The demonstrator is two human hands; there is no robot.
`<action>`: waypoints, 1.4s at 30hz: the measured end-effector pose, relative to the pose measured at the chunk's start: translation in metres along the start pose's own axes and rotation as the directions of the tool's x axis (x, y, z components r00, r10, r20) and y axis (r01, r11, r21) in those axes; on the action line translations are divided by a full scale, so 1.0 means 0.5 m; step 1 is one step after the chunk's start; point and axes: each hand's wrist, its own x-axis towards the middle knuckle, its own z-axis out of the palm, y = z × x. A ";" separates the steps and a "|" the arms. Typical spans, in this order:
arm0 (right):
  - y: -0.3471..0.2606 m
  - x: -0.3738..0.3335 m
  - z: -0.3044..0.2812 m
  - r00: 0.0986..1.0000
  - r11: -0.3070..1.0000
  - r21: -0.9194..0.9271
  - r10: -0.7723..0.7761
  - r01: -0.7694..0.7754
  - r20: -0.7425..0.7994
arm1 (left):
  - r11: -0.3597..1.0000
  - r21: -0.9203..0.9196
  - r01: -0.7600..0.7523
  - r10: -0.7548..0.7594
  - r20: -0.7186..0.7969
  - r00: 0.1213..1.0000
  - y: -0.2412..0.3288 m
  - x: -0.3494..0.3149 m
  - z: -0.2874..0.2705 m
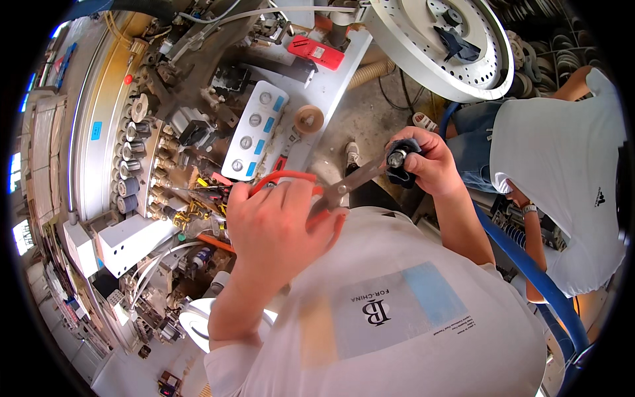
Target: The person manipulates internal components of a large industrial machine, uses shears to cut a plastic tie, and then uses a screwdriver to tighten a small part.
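Observation:
My left hand [278, 215] is closed round the red handles of a pair of scissors [360, 179]. Their metal blades point up and right, with the tips at the edge of a black cloth-like piece. That cloth-wrapped piece [401, 176] has a round shiny metal centre, and the fingers and thumb of my right hand [433, 161] pinch it in front of my chest. Whether the blades have cut into the cloth cannot be made out.
At the left stands a machine with a gauge panel [254, 130], a red device [316, 53] and a roll of tape [308, 119]. A large perforated white wheel [450, 46] is at the top. A co-worker [555, 145] and a blue hose [529, 268] are at my right.

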 end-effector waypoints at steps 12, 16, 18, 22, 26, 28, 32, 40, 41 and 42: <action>0.013 0.004 0.012 0.997 0.996 -0.037 -0.082 0.082 -0.008 | 0.987 -0.104 0.119 -0.109 0.095 0.989 0.002 -0.006 0.005; 0.032 0.000 0.010 0.959 0.943 -0.196 -0.280 0.268 -0.037 | 0.964 -0.144 0.223 -0.197 0.176 0.965 0.014 -0.009 0.002; 0.037 0.000 0.018 0.942 0.932 -0.171 -0.332 0.319 -0.056 | 0.952 -0.187 0.241 -0.208 0.177 0.962 0.015 -0.009 0.004; 0.018 0.008 0.028 0.978 0.978 0.014 -0.207 0.208 -0.004 | 0.955 -0.201 0.217 -0.192 0.134 0.972 -0.001 -0.009 0.004; 0.026 0.010 0.038 0.974 0.974 -0.067 -0.221 0.218 -0.047 | 0.980 -0.118 0.162 -0.160 0.030 0.987 -0.011 -0.014 0.011; 0.039 0.016 0.033 0.948 0.943 -0.133 -0.314 0.306 -0.044 | 0.986 -0.094 0.134 -0.135 -0.001 0.991 -0.015 -0.019 0.018; 0.043 0.017 0.037 0.938 0.935 -0.126 -0.341 0.331 -0.064 | 0.995 -0.036 0.096 -0.097 -0.040 0.994 -0.017 -0.030 0.028; 0.048 0.022 0.043 0.890 0.871 -0.238 -0.453 0.430 -0.053 | 0.968 -0.156 0.197 -0.180 0.115 0.977 -0.011 -0.035 0.009; 0.048 0.024 0.043 0.881 0.855 -0.267 -0.471 0.446 -0.039 | 0.956 -0.204 0.210 -0.187 0.129 0.974 -0.013 -0.038 0.011; 0.048 0.025 0.044 0.880 0.857 -0.251 -0.474 0.450 -0.042 | 0.942 -0.251 0.223 -0.192 0.143 0.971 -0.015 -0.040 0.012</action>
